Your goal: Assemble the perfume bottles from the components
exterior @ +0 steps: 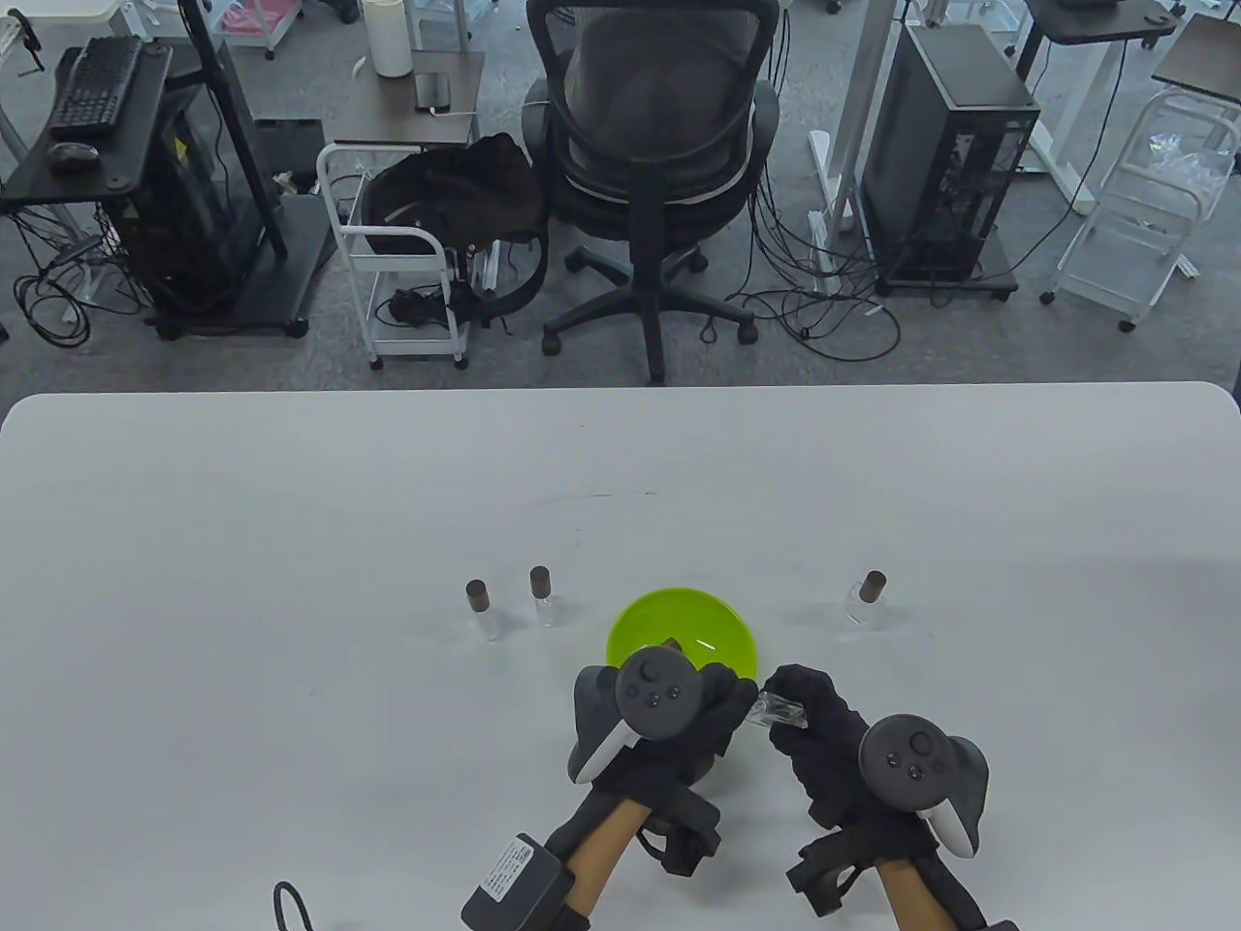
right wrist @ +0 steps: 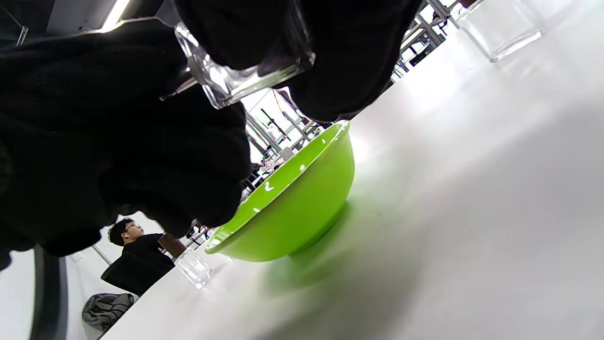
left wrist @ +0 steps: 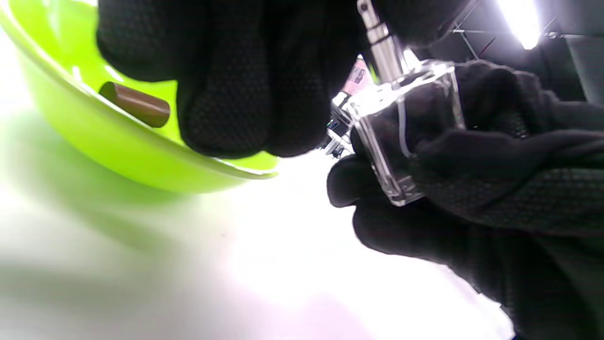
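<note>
My right hand point(exterior: 805, 727) grips a clear square perfume bottle point(exterior: 780, 713) just right of the green bowl point(exterior: 640, 621). My left hand point(exterior: 732, 700) meets it from the left and pinches a silver spray pump point(left wrist: 381, 49) whose stem sits in the bottle's point(left wrist: 406, 137) neck. A thin tube shows inside the glass. In the right wrist view the bottle point(right wrist: 245, 71) sits between my right fingers point(right wrist: 349, 56), with the left hand point(right wrist: 94, 141) beside it. A brown cap point(left wrist: 137, 104) lies in the bowl point(left wrist: 141, 156).
Three capped bottles stand on the white table: two left of the bowl point(exterior: 482, 611) point(exterior: 543, 596) and one to the right point(exterior: 866, 601). An office chair point(exterior: 659, 145) and carts stand beyond the far edge. A person point(right wrist: 137, 255) sits in the background.
</note>
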`<state>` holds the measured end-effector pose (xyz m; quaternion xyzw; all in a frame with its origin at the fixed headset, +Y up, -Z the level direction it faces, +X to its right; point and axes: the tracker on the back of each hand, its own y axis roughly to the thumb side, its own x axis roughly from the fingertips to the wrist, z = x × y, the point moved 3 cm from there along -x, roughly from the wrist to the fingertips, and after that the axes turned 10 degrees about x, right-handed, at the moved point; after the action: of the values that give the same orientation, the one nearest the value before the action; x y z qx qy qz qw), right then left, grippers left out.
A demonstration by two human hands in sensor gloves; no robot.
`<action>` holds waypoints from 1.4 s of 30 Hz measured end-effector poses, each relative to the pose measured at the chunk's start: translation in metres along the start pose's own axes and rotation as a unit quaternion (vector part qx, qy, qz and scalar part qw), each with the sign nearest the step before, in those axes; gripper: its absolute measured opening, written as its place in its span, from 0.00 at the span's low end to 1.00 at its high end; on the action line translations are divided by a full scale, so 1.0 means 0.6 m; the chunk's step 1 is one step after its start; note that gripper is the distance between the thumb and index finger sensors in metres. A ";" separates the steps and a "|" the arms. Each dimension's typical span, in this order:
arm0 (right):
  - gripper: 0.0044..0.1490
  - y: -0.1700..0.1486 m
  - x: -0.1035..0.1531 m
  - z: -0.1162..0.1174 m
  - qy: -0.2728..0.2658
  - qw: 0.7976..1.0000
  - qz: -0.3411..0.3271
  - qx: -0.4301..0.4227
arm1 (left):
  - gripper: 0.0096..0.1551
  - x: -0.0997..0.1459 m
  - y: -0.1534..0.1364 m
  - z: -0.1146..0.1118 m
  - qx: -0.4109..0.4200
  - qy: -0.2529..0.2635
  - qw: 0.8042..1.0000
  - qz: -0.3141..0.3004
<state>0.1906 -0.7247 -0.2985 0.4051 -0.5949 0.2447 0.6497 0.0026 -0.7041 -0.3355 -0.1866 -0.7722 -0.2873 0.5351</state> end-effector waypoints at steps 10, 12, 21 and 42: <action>0.36 0.004 0.002 0.001 -0.007 1.000 -0.004 0.026 | 0.18 0.004 0.016 -0.001 0.012 -0.016 0.995 -0.102; 0.36 0.005 0.002 -0.001 -0.010 0.999 -0.006 0.033 | 0.23 0.002 0.006 0.001 0.057 -0.013 0.994 -0.093; 0.36 0.007 0.004 -0.002 -0.013 1.000 -0.007 0.027 | 0.30 -0.002 0.005 -0.007 0.025 -0.038 0.999 -0.024; 0.37 0.010 0.005 -0.002 -0.012 1.000 -0.011 0.011 | 0.32 -0.002 0.013 -0.007 -0.014 -0.047 0.996 -0.074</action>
<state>0.1870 -0.7211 -0.2943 0.4217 -0.5957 0.2392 0.6404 0.0107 -0.7006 -0.3337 -0.1498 -0.8041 -0.3277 0.4728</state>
